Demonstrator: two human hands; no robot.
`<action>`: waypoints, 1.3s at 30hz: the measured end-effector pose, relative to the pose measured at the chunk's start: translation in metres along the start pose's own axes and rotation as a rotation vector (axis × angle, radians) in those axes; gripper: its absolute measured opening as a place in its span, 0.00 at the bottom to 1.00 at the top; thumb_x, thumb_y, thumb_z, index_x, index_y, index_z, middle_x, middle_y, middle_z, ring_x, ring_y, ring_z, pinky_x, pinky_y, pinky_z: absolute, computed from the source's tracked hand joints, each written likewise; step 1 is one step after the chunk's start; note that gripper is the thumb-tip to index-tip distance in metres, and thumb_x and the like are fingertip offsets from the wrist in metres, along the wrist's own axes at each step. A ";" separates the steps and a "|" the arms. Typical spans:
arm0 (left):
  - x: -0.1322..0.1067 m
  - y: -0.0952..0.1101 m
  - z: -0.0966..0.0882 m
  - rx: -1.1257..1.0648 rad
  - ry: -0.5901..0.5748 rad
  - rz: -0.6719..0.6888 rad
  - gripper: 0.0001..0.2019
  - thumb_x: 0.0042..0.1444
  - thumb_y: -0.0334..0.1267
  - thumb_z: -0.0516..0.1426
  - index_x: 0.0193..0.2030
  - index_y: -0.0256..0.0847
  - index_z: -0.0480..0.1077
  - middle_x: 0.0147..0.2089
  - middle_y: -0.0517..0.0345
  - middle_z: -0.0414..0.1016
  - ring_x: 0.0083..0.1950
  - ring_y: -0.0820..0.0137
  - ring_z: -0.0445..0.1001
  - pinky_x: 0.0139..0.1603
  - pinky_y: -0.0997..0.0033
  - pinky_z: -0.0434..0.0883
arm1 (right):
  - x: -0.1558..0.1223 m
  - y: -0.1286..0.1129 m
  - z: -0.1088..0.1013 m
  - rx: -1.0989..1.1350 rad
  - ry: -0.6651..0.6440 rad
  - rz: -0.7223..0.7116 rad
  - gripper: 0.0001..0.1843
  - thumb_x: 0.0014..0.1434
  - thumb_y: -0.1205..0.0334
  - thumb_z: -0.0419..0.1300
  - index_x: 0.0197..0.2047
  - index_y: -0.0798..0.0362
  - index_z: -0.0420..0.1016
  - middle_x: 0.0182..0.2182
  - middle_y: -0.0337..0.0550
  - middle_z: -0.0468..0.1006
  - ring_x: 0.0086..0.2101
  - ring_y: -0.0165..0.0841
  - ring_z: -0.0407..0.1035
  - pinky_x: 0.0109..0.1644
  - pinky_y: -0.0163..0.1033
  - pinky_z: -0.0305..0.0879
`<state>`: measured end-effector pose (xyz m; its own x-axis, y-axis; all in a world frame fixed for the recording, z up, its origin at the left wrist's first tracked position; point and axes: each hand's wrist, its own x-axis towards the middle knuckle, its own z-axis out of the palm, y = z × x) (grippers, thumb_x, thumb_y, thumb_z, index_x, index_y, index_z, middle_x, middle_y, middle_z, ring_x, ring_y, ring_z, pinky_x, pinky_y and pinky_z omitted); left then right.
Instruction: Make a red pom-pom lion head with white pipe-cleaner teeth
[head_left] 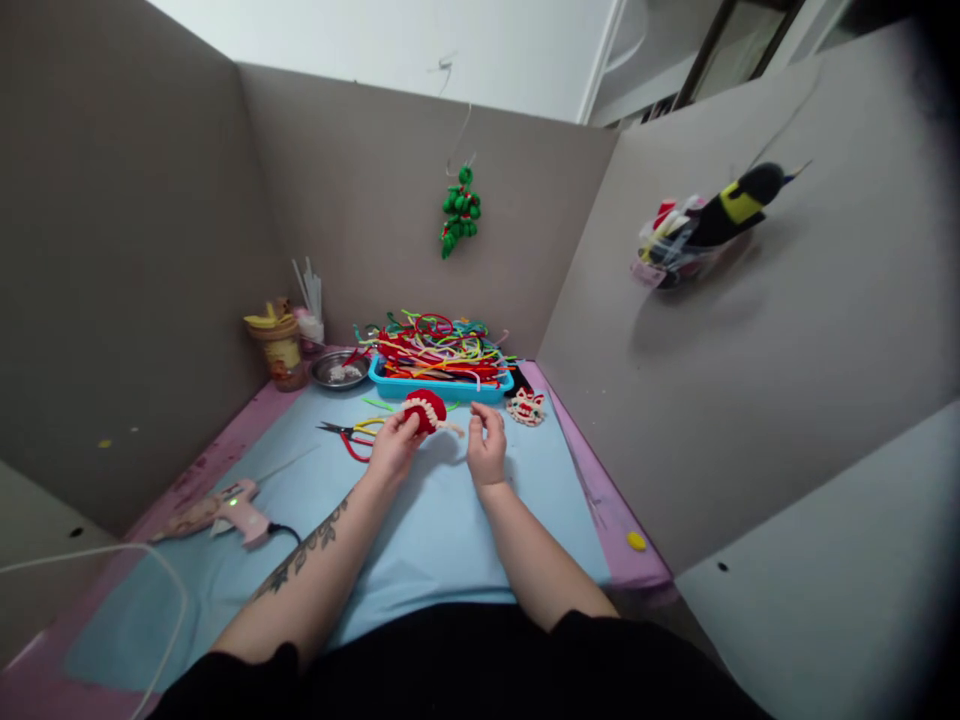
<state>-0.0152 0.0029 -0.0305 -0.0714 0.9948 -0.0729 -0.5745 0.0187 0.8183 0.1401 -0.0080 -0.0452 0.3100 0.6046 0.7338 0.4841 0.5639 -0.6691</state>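
My left hand (395,447) is closed on a red fuzzy disc (426,411) edged with a white looped trim, gripping it by its near left side. A pale loose end (452,429) sticks out from the disc toward the right. My right hand (487,447) hovers just right of that end, fingers loosely curled and thumb a little apart, with nothing visible in it. Behind my left hand lie scissors (358,437) with red and yellow handles, partly hidden by the hand. A white and red lion-face ornament (526,407) rests beyond my right hand.
A blue tray (450,390) heaped with coloured pipe cleaners stands at the back. Left of it are a metal dish (340,370) and a cup (279,350). A pink glue gun (244,515) with a lit green light lies left. Grey panels (360,200) enclose the table.
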 end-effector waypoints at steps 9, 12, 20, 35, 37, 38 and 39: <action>0.008 0.017 0.001 -0.367 0.104 -0.262 0.17 0.52 0.14 0.51 0.41 0.37 0.72 0.36 0.58 0.76 0.35 0.79 0.76 0.41 0.82 0.75 | -0.001 0.005 0.011 -0.031 -0.224 0.078 0.14 0.56 0.62 0.57 0.47 0.52 0.74 0.43 0.49 0.74 0.44 0.38 0.68 0.47 0.44 0.66; 0.004 0.016 0.005 -0.355 0.074 -0.306 0.18 0.54 0.16 0.51 0.45 0.37 0.71 0.37 0.57 0.76 0.35 0.78 0.77 0.40 0.82 0.75 | -0.001 0.006 0.013 0.012 -0.227 0.096 0.13 0.58 0.62 0.56 0.45 0.52 0.74 0.41 0.48 0.75 0.41 0.36 0.69 0.44 0.41 0.67; 0.001 0.009 -0.004 -0.138 -0.082 -0.397 0.09 0.57 0.28 0.57 0.44 0.40 0.70 0.43 0.53 0.77 0.40 0.69 0.76 0.47 0.58 0.74 | -0.001 0.008 0.014 0.097 -0.150 0.223 0.11 0.57 0.56 0.58 0.41 0.53 0.73 0.35 0.43 0.77 0.32 0.31 0.70 0.39 0.38 0.69; -0.002 0.005 0.003 -0.180 -0.178 -0.218 0.16 0.51 0.23 0.59 0.47 0.38 0.70 0.45 0.52 0.77 0.43 0.71 0.77 0.46 0.73 0.73 | 0.006 0.012 0.016 0.604 -0.084 0.775 0.14 0.56 0.49 0.57 0.38 0.51 0.69 0.33 0.41 0.77 0.30 0.30 0.71 0.32 0.34 0.66; -0.005 0.005 0.004 -0.192 -0.238 -0.169 0.18 0.49 0.23 0.61 0.48 0.37 0.70 0.47 0.52 0.77 0.45 0.70 0.76 0.49 0.73 0.72 | 0.009 0.013 0.014 0.810 -0.216 0.965 0.13 0.54 0.54 0.61 0.40 0.51 0.69 0.33 0.40 0.78 0.31 0.31 0.73 0.31 0.34 0.66; -0.007 0.005 0.005 -0.196 -0.260 -0.155 0.19 0.48 0.23 0.61 0.48 0.37 0.70 0.48 0.52 0.76 0.46 0.70 0.76 0.49 0.73 0.72 | 0.009 0.013 0.012 0.918 -0.314 1.026 0.13 0.52 0.57 0.63 0.41 0.51 0.69 0.33 0.40 0.78 0.32 0.31 0.73 0.31 0.34 0.67; -0.009 0.005 0.006 -0.196 -0.272 -0.148 0.19 0.48 0.23 0.61 0.48 0.38 0.70 0.49 0.52 0.76 0.47 0.71 0.76 0.50 0.73 0.72 | 0.010 0.011 0.011 1.018 -0.401 1.057 0.14 0.52 0.59 0.63 0.42 0.51 0.70 0.34 0.41 0.79 0.33 0.32 0.74 0.33 0.35 0.68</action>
<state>-0.0125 -0.0050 -0.0223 0.2288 0.9734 -0.0065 -0.7097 0.1714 0.6833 0.1395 0.0106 -0.0469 -0.1752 0.9807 -0.0871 -0.6156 -0.1782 -0.7677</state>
